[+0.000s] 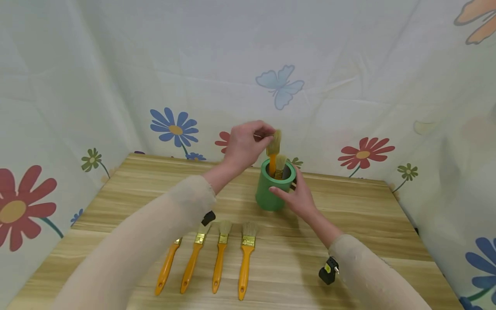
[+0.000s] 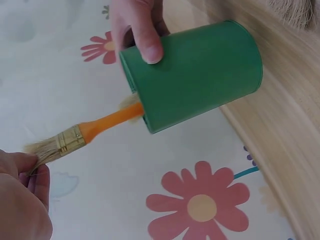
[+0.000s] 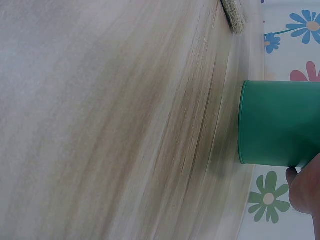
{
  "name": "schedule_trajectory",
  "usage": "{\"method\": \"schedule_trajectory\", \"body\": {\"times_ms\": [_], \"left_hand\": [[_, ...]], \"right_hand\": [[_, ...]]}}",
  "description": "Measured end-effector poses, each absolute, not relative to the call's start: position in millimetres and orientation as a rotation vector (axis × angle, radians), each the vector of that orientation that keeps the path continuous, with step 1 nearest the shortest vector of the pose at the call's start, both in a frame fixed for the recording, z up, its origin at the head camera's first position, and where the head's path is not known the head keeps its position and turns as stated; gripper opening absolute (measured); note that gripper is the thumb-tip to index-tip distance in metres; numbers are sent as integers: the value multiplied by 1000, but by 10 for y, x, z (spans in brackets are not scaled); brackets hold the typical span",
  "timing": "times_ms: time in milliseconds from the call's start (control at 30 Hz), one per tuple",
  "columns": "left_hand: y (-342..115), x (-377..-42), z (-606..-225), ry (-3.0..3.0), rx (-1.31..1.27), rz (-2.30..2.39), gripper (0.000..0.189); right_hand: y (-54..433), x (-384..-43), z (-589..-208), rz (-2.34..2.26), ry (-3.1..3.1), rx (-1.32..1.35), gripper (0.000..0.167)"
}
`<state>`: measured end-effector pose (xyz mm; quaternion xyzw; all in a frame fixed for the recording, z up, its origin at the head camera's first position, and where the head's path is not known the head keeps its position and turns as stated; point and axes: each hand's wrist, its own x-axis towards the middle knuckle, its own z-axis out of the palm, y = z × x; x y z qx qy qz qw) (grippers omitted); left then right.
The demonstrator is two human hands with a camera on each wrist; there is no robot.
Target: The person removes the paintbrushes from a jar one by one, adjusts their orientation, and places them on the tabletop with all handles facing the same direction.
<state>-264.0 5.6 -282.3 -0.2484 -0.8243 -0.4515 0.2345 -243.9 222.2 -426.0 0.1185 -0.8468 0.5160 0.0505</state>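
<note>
A: Where does the orange-handled paintbrush (image 1: 273, 150) with pale bristles and a brass-coloured ferrule lie relative to the left hand (image 1: 246, 144)?

B: Its bristle tips are pinched between thumb and fingers; ferrule and handle extend below the grip, the handle running into the open-topped green cylindrical can (image 1: 270, 197).

A: And the right hand (image 1: 300, 197)?

B: It grips the can's side, thumb on the outer wall below the rim; a second paintbrush (image 1: 280, 168) stands inside, bristles up; four more orange-handled brushes (image 1: 245, 265) lie side by side on the wood-grained table (image 1: 348, 211).
</note>
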Motion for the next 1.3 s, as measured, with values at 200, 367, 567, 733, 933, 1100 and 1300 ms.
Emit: {"method": "schedule_trajectory", "body": {"times_ms": [200, 367, 567, 733, 933, 1100, 1300], "left_hand": [[-37, -2531, -2669, -2245, -680, -1283, 14], [-134, -2428, -2564, -2239, -667, -1390, 15], [-255, -2352, -2483, -2227, -673, -1382, 15], [-350, -2304, -2435, -2234, -666, -1391, 16], [-474, -2245, -2430, -2288, -619, -1429, 18], [-588, -2218, -2469, -2349, -570, -1473, 18], [-667, -2179, -2530, -2427, -518, -1564, 16]], "right_hand": [[2217, -2438, -4264, 1565, -2585, 344, 98], [2209, -2446, -4275, 1566, -2587, 339, 99], [2208, -2454, -4287, 1558, -2576, 348, 98], [2202, -2457, -4286, 1558, -2590, 334, 98], [2197, -2448, -4271, 1552, -2587, 341, 98], [2201, -2440, -4264, 1547, -2586, 343, 97], [2214, -2446, -4274, 1543, -2582, 353, 97]]}}
